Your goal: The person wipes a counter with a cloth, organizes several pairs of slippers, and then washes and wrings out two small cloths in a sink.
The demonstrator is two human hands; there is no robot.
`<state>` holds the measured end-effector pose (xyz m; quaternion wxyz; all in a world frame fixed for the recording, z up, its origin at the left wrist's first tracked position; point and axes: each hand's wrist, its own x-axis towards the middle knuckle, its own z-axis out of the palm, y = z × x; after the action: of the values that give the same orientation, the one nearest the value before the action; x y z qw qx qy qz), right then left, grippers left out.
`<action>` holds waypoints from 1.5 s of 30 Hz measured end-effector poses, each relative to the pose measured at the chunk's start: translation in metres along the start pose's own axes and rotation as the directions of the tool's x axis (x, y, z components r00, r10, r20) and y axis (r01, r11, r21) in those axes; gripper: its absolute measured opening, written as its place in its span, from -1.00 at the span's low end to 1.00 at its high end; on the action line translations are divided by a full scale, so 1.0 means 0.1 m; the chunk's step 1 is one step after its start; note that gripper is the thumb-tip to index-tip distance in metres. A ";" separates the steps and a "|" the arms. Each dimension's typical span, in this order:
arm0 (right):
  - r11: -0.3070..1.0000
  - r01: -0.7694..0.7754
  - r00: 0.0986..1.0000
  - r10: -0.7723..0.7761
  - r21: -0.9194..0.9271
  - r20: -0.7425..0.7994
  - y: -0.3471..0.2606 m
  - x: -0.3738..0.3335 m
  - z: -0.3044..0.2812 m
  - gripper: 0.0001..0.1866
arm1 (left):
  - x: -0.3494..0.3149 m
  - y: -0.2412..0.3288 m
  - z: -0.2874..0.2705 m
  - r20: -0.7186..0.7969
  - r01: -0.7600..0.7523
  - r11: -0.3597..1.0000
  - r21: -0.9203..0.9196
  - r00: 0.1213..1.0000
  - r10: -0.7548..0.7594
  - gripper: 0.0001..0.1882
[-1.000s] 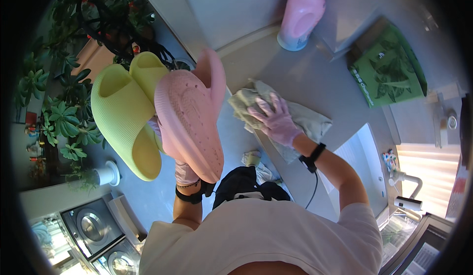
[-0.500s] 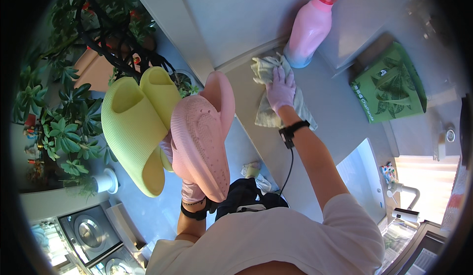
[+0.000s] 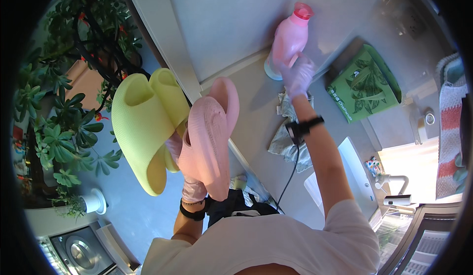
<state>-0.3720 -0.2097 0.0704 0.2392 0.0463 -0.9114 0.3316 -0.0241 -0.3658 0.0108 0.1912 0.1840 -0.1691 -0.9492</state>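
My gloved left hand (image 3: 193, 190) is closed on two pairs of slippers, held up at the left of centre. The yellow-green slippers (image 3: 143, 132) are on its left and the pink slippers (image 3: 206, 144) on its right; most of the fingers are hidden between them. Over the counter, my right hand (image 3: 298, 75), in a pale pink glove, reaches to the side of a pink bottle (image 3: 289, 38) with a red cap. Its fingers look apart and are a little blurred; whether they touch the bottle is unclear. Below that hand a crumpled pale cloth (image 3: 288, 139) lies on the counter.
A green printed paper bag (image 3: 367, 85) stands right of the bottle, against the wall. A white sink (image 3: 352, 176) with a tap (image 3: 396, 180) is at the lower right. Leafy plants (image 3: 64, 132) fill the left side, and a washing machine (image 3: 81, 253) is at the lower left.
My right hand has left the cloth and moved up to the bottle. The cloth stays on the counter, more bunched. My left hand still holds the slippers; the whole view has shifted slightly.
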 end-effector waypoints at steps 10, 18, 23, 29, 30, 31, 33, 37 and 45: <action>0.641 -0.335 0.921 0.065 0.691 0.385 0.93 0.26 -0.57 -0.61 | -0.14 0.11 -0.07 0.011 -0.006 1.000 0.023 1.000 0.005 -0.25; 0.555 -0.406 0.914 0.266 0.726 0.308 2.34 -0.68 -1.90 -0.70 | -0.09 0.03 0.02 0.068 0.053 0.997 0.051 0.996 -0.056 -0.24; 0.517 -0.495 0.862 0.389 0.698 0.324 2.59 -0.68 -2.01 -0.67 | -0.07 -0.06 0.09 0.101 0.092 0.993 0.069 0.990 -0.099 -0.23; 0.787 -0.531 0.798 0.339 0.315 0.499 2.56 -0.57 -2.13 -0.60 | -0.05 -0.07 0.15 0.131 0.134 0.986 0.097 0.980 -0.146 -0.22; 0.756 -0.591 0.754 0.391 0.283 0.528 2.32 -0.55 -2.18 -0.59 | -0.07 -0.06 0.14 0.127 0.134 0.987 0.093 0.981 -0.145 -0.22; 0.721 -0.647 0.706 0.444 0.247 0.551 2.11 -0.52 -2.24 -0.57 | -0.08 -0.06 0.13 0.128 0.135 0.987 0.092 0.981 -0.147 -0.22; 0.748 -0.610 0.726 0.394 0.262 0.564 2.17 -0.52 -2.29 -0.55 | -0.09 -0.10 0.14 0.137 0.159 0.984 0.075 0.976 -0.168 -0.22; 0.833 -0.165 0.913 -0.073 0.528 0.401 1.90 -0.63 -2.39 -0.54 | -0.07 -0.11 0.15 0.152 0.170 0.985 0.042 0.973 -0.175 -0.21; 0.617 0.652 0.745 -0.631 -0.441 0.219 1.03 0.12 -3.19 -0.35 | -0.10 -0.10 0.25 0.175 0.187 0.982 -0.003 0.967 -0.183 -0.20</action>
<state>-0.2778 0.0709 0.2285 0.3259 0.3131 -0.8918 -0.0193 -0.0291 -0.3461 0.0318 0.0883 0.1138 -0.1578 -0.9769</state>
